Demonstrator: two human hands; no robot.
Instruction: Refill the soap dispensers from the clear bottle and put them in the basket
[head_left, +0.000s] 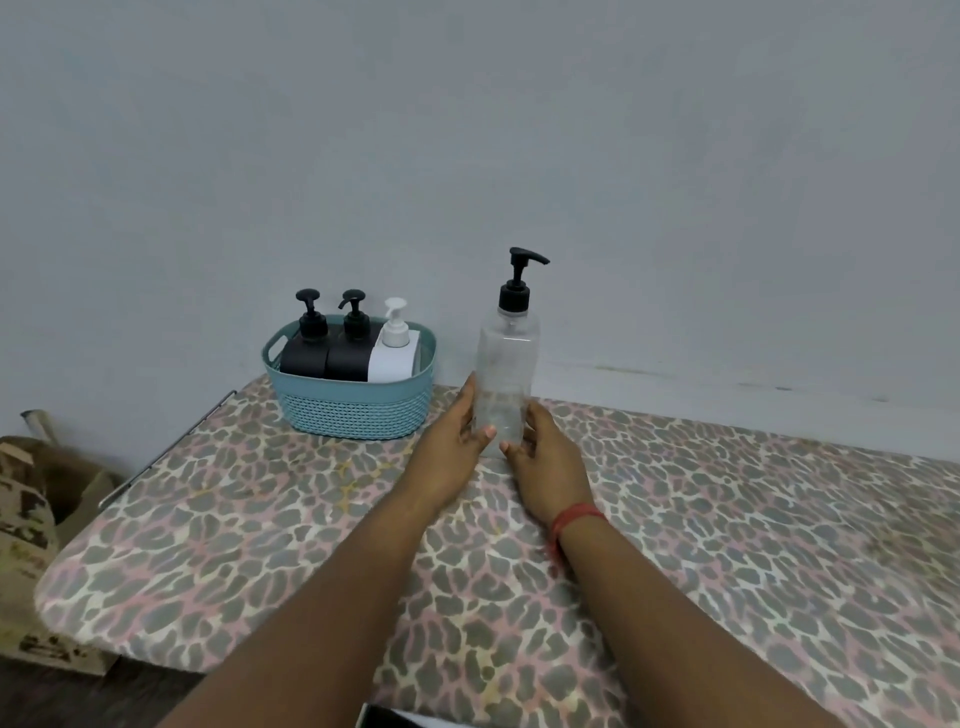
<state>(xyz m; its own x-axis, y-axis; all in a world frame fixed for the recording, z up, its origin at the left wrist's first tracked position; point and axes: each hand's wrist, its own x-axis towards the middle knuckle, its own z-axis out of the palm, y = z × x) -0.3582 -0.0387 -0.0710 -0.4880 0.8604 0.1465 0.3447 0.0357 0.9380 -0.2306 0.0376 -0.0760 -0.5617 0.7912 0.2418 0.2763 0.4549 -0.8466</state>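
Note:
A tall clear bottle (506, 364) with a black pump stands upright on the leopard-print surface (727, 545), near the wall. My left hand (457, 441) wraps its lower left side, thumb across the front. My right hand (545, 457) holds its lower right side, thumb on the front. Left of the bottle stands a teal basket (353, 405). Inside it stand two black soap dispensers (306, 358) (350, 358) and one white soap dispenser (392, 356), all upright with pumps on.
A grey wall (519, 156) rises right behind the basket and bottle. A metal rail (166, 452) edges the surface at the left. A patterned paper bag (31, 545) stands on the floor at far left.

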